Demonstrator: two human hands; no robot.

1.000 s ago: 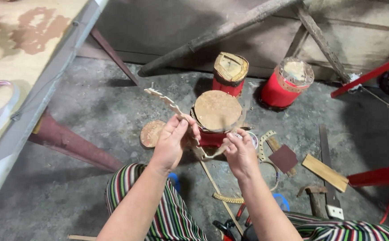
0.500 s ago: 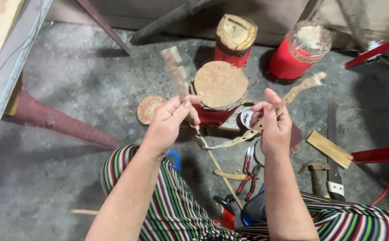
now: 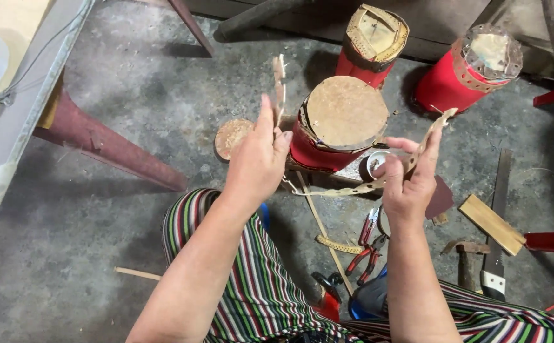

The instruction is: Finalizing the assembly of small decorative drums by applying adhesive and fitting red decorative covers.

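A long, thin, pale-brown perforated hide strip (image 3: 353, 188) hangs in a shallow curve between the two hands, in front of the nearest small red drum with a round tan skin head (image 3: 343, 121). The left hand (image 3: 259, 159) pinches one end between thumb and fingers closed together, so that end stands upright above the fingertips. The right hand (image 3: 410, 181) is closed round the other end, which rises slanting toward the right.

By the look of it, the strip is not yet threaded or tied to the near drum: its skin lies on top with a strip edging partly round the rim, and the lacing seems left to do.

Three red drums stand on the grey concrete floor (image 3: 131, 254); the two further ones, the middle (image 3: 372, 41) and the right one (image 3: 470, 70), carry laced, uneven tops. One loose round skin disc (image 3: 232, 136) lies on the floor left of the near drum. By the striped trouser knees lie one pair of red-handled pliers (image 3: 366, 251), one short perforated strip piece (image 3: 339, 244), one hammer (image 3: 464, 260), one flat wooden block (image 3: 491, 223) and one long dark blade (image 3: 496, 235).
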